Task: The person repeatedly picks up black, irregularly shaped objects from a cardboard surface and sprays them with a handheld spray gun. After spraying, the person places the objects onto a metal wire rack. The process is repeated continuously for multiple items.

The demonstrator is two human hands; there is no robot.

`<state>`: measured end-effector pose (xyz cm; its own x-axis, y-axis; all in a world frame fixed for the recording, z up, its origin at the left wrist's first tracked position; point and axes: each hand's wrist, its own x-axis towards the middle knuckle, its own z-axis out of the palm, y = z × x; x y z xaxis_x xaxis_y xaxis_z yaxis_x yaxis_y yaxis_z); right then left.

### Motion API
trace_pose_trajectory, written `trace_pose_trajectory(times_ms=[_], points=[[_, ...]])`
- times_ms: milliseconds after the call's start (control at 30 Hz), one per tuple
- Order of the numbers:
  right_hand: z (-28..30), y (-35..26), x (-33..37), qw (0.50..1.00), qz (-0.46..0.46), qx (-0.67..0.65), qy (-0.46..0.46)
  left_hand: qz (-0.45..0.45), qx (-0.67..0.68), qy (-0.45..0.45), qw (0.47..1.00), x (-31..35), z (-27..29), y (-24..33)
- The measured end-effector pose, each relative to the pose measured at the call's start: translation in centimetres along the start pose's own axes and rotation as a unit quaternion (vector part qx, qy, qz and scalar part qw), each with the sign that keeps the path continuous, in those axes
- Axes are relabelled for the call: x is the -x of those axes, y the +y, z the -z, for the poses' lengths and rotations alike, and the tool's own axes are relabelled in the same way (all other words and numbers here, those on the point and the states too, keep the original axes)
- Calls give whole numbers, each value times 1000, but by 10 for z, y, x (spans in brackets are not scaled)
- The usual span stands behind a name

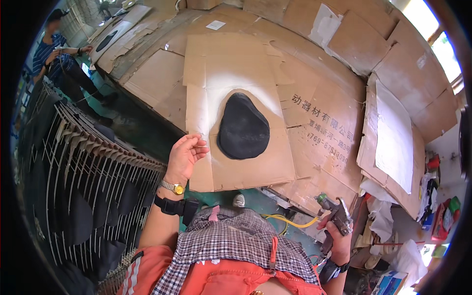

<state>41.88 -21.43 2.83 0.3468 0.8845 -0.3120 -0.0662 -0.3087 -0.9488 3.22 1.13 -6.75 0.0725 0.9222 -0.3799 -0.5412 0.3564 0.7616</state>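
Note:
A black, rounded, pear-shaped flat piece (244,129) lies on a brown cardboard sheet (236,59), its narrow end away from me. Pale whitish overspray marks the cardboard around its far end. My left hand (185,155), with a watch on its wrist, hovers by the sheet's left edge, apart from the black piece. Its fingers are curled, thumb and forefinger close together; whether anything small is between them I cannot make out. At the lower right, my right hand (339,241) grips a metal spray gun (340,216), linked with a yellow hose (295,223).
On my left stands a wire rack (93,196) with several dark pieces on it. Cardboard panels (413,103) wall in the bench behind and at right, one bearing a white sheet (393,135). A person (59,56) stands at far left. Clutter and bags (408,260) fill the lower right.

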Motion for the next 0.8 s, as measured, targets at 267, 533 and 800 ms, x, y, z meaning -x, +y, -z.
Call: trace_pose_trajectory(times_ms=[267, 533, 800], points=[[-12, 4, -6, 992, 17, -7, -124, 17, 7, 62, 998, -23, -3, -35], [7, -3, -13, 997, 26, 2, -79, 77, -242, 148, 956, -98, 12, -128], [-13, -3, -41, 995, 46, -6, -90, -46, -587, 252, 768, -133, 3, -179]])
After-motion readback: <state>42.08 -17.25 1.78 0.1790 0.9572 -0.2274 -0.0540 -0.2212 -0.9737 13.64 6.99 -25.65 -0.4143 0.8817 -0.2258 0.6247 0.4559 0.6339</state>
